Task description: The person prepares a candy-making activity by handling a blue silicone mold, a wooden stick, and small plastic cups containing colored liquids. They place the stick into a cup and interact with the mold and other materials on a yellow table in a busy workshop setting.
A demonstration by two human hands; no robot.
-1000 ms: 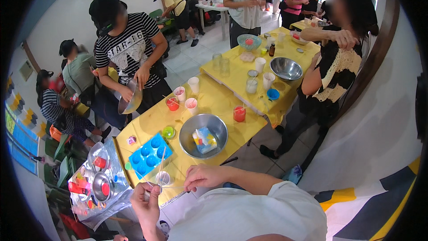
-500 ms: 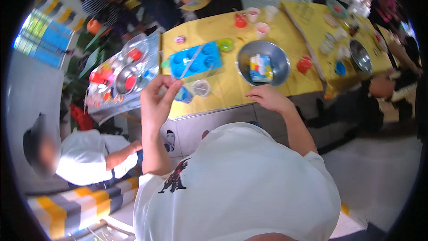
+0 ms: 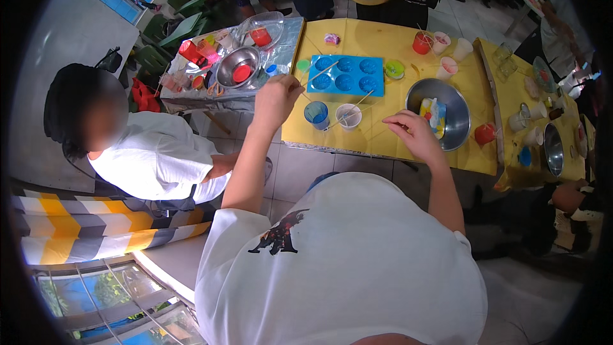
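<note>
- One stick clamped in left hand.
- Right hand by the metal bowl; cannot tell whether it's gripping.
- White cup between the hands.

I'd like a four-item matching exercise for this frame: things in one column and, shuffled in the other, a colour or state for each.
Column 1
1. Left hand
2. Mould
3. Metal bowl nearest the right hand
4. Small round dish beside the mould

Column 2
A. Has a colourful package inside
B. Lime green
C. Pinching a thin stick
D. Blue, with six rounded cavities

Right pairs: 1-C; 2-D; 3-A; 4-B
</note>
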